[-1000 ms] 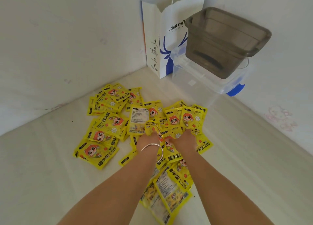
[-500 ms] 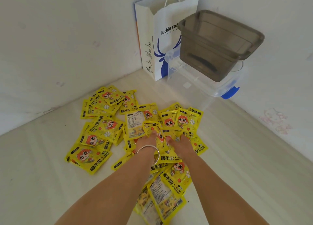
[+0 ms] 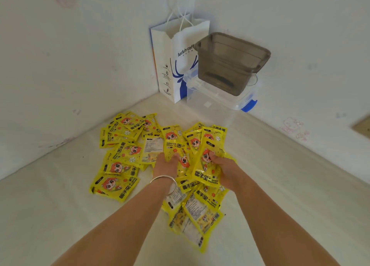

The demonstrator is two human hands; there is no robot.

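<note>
Several yellow hand-warmer packets (image 3: pixel 120 169) lie scattered on a pale floor in a room corner. My right hand (image 3: pixel 225 170) grips one packet (image 3: pixel 206 165) lifted face-up above the pile, thumb on its cartoon print. My left hand (image 3: pixel 166 164), with a silver bangle at the wrist, holds the lower edge of another packet (image 3: pixel 173 147) in the middle of the pile. More packets (image 3: pixel 197 219) lie between my forearms.
A white paper bag with blue print (image 3: pixel 176 61) stands in the corner. Beside it a smoky brown plastic bin (image 3: pixel 230 65) sits on a clear lidded box with a blue latch (image 3: pixel 212 105). Walls close in on the left and right.
My right hand has lifted one packet off the pile and turned it face-up. My left hand has shifted forward onto a packet. The camera has tilted up slightly.
</note>
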